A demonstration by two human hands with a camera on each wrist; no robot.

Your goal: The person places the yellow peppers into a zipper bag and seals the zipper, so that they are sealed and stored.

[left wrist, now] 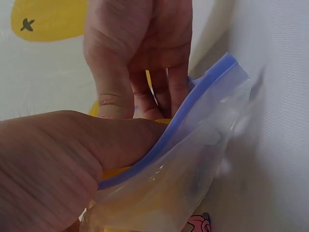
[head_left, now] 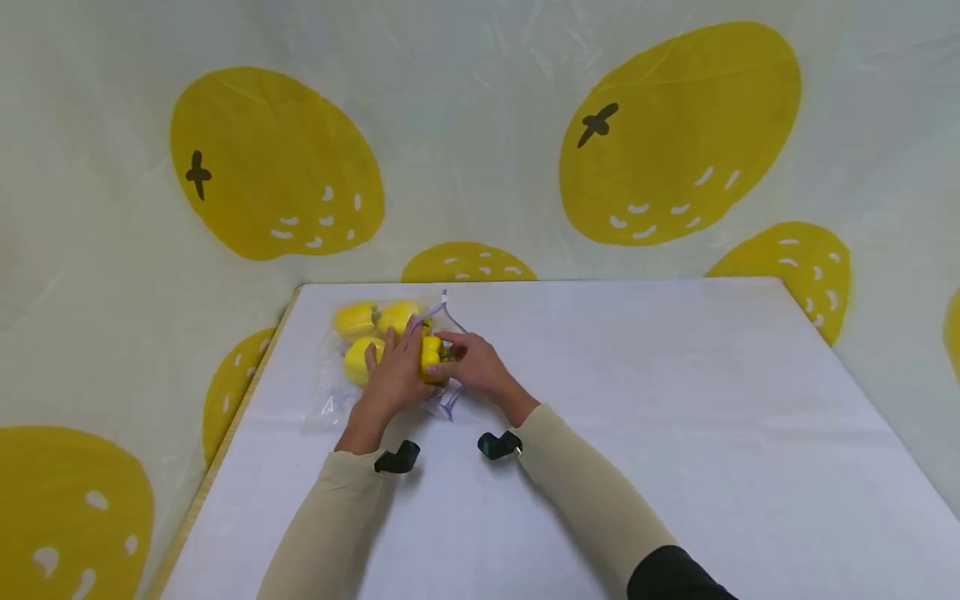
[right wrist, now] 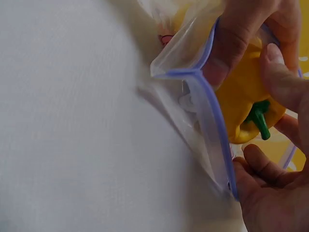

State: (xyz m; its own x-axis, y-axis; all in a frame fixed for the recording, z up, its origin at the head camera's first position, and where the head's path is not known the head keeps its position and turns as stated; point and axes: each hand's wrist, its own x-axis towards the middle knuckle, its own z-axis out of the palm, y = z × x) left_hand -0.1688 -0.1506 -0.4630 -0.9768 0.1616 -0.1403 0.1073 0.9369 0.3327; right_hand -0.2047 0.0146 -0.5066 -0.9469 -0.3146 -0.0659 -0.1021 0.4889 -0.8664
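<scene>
A clear zip bag (head_left: 327, 402) with a purple-blue zip edge (left wrist: 179, 112) lies at the table's back left, its mouth apart and facing right. At that mouth is a yellow bell pepper (right wrist: 246, 84) with a green stem pointing out. The left hand (head_left: 397, 371) reaches over the bag and grips this pepper, its thumb inside the zip edge. From the right, the right hand (head_left: 480, 364) holds the stem end, with its thumb on the pepper and its other fingers by the bag's rim. Three more yellow peppers (head_left: 356, 321) lie deeper in the bag.
The bag rests on a white-covered table (head_left: 637, 400), with its left edge (head_left: 243, 400) close by. Behind stands a pale backdrop (head_left: 465, 125) printed with yellow fruit. Each sleeve has a dark wrist mount (head_left: 397, 457) near the hand.
</scene>
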